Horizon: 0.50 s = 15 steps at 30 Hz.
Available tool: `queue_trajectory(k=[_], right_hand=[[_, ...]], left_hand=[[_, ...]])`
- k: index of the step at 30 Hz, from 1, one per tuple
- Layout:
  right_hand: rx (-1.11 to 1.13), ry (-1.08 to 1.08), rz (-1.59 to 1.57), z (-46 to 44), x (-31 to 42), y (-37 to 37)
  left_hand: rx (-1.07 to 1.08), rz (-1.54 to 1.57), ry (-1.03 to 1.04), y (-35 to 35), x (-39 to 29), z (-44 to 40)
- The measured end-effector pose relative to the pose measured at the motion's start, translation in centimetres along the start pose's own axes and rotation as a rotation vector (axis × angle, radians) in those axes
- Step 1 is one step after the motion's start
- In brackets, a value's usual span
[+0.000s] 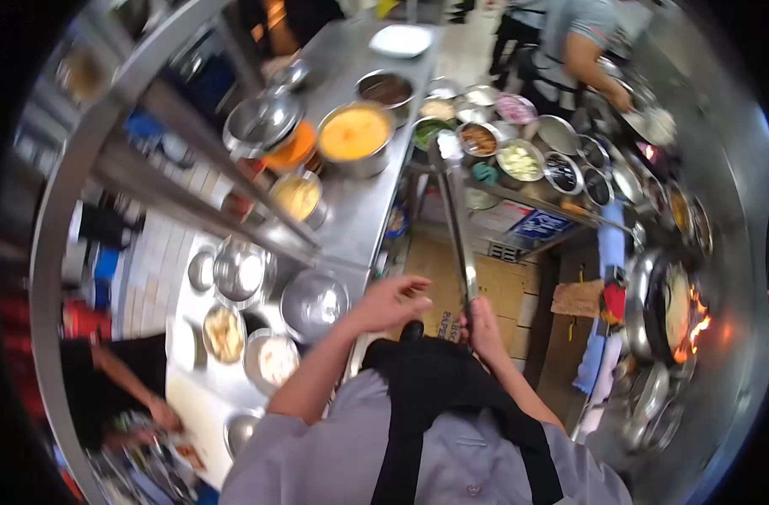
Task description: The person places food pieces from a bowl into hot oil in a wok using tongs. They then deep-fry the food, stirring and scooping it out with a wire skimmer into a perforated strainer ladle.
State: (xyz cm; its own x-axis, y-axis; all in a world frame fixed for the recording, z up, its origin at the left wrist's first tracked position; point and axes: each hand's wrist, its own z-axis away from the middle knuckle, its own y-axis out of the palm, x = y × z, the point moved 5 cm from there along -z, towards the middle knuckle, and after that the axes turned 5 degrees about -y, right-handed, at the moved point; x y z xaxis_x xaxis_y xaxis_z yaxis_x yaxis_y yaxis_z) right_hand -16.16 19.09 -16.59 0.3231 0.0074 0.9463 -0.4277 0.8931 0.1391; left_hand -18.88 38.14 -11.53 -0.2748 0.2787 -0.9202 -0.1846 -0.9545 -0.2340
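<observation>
My right hand [483,332] is closed around the lower end of long metal tongs [460,219], which point away from me over the aisle. Their far end reaches in front of the bowls of ingredients and is slightly blurred. To the left of the tongs, my left hand [393,303] is held in the air with its fingers apart and nothing in it. Beyond that hand, on the counter side, sits a large steel bowl [315,303].
A pan [654,307] stands over flames [698,324] at right. Pots, among them one of orange liquid [355,133], line the steel counter [338,240]. Flattened cardboard [435,269] covers the floor. One co-worker [569,50] works at the far right, another person's hand [164,414] at lower left.
</observation>
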Motion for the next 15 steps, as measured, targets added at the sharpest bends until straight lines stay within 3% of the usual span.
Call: queue_trajectory(k=[2,4,5,8,9,10,11,12,14,15], right_hand=[[-0.004,-0.116,-0.086,0.2,-0.4,0.5],[0.007,-0.245,0.039,0.8,0.7,0.7],[-0.036,-0.268,0.035,1.1,0.5,-0.1],[-0.183,-0.315,-0.027,1.3,-2.2,-4.4],[-0.113,-0.170,0.029,1.4,-4.9,-6.6],[-0.074,-0.008,0.048,3.3,-8.4,-9.2],[-0.262,0.125,-0.138,5.1,-12.3,-12.1],[-0.425,0.234,-0.345,7.2,-16.2,-14.4],[-0.895,0.308,-0.712,13.7,-22.8,-18.6],[-1.079,0.222,-0.923,16.0,-27.3,-21.4]], left_hand=[[0.109,0.340,0.090,5.7,1.3,-4.5],[0.229,0.424,-0.133,9.7,0.6,-7.4],[0.183,0.613,-0.023,12.1,1.6,-9.2],[0.286,0.556,-0.212,15.1,2.5,-12.1],[0.415,0.452,-0.308,15.7,2.8,-12.6],[0.338,0.276,-0.287,15.9,3.1,-12.7],[0.233,0.209,-0.267,16.4,4.1,-13.1],[0.272,0.116,-0.266,16.9,5.0,-13.1],[0.376,0.153,-0.278,17.0,9.0,-13.3],[0.371,0.036,-0.255,16.5,12.4,-13.6]])
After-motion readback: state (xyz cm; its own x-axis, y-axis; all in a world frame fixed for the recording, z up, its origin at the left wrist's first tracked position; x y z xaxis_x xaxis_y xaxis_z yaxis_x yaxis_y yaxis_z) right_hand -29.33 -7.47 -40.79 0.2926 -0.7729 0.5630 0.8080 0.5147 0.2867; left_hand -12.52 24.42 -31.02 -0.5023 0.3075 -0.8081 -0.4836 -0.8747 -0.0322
